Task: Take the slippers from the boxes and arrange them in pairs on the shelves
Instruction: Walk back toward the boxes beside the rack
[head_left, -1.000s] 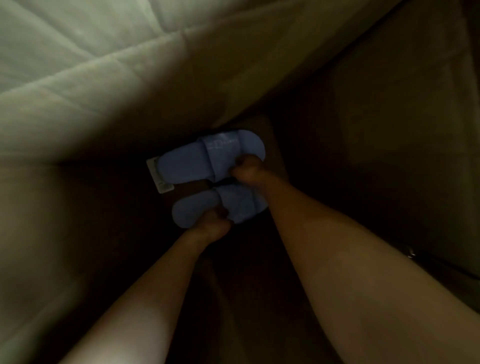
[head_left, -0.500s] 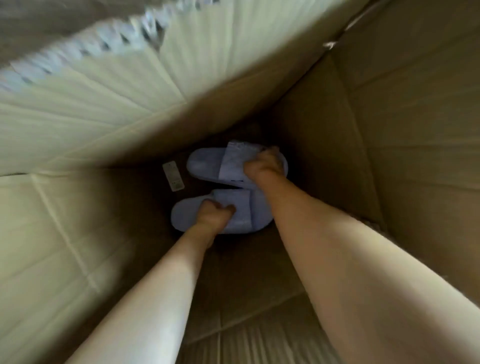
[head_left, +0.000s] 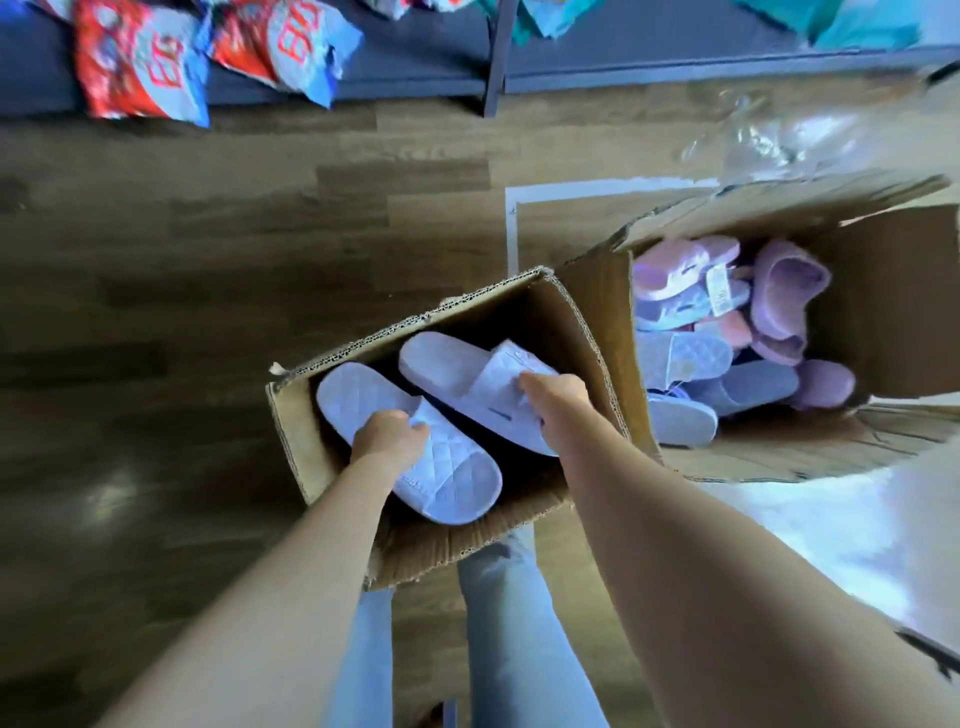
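Wood floor (head_left: 208, 260), white tape (head_left: 511, 234), blue shelf (head_left: 415, 57)

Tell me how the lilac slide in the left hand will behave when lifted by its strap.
Probably light: the left hand grips the slide by the quilted strap alone. The thick moulded sole looks stiff, so it should hang without flopping. The matte quilted surface seems unlikely to slip.

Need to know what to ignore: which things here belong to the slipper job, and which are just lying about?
Job: left hand gripping one lilac slipper; right hand gripping the other slipper; near box; far box with mixed slippers; shelf.
Lying about: colourful packets on the shelf; clear plastic wrap.
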